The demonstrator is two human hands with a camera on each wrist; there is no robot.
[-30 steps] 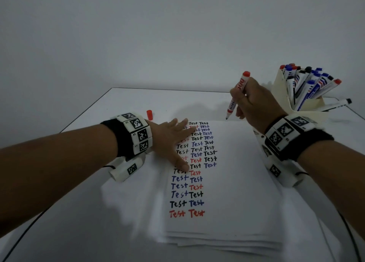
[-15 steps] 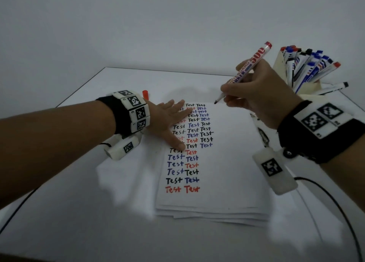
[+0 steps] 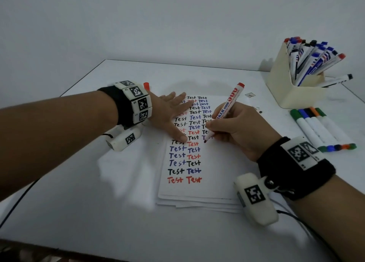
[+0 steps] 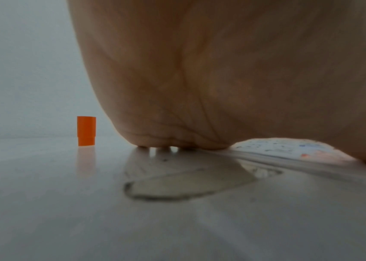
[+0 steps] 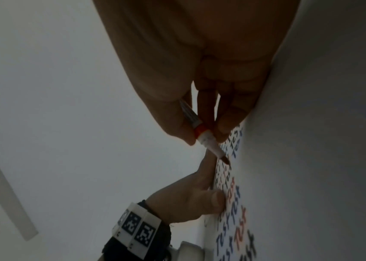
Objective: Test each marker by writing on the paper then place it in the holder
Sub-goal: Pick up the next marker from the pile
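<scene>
My right hand (image 3: pixel 233 127) (image 5: pixel 202 123) pinches an uncapped red marker (image 3: pixel 227 107) (image 5: pixel 209 141) in a writing grip. Its tip sits at the paper (image 3: pixel 209 174), just right of the rows of "Test" words. My left hand (image 3: pixel 169 111) (image 5: pixel 200 199) lies flat, fingers spread, pressing the left part of the paper stack. The marker's red cap (image 3: pixel 146 85) (image 4: pixel 86 131) stands upright on the table behind my left wrist. A cream holder (image 3: pixel 290 85) at the back right is full of several markers.
Several capped markers (image 3: pixel 324 129) lie side by side on the table right of the paper. One black-capped marker (image 3: pixel 337 79) lies behind the holder. The white table (image 3: pixel 79 202) ends at a dark edge on the left and front. A cable runs from each wrist.
My right hand came down and toward me from beside the holder, bringing the marker tip to the paper. My left hand stayed flat on the sheet.
</scene>
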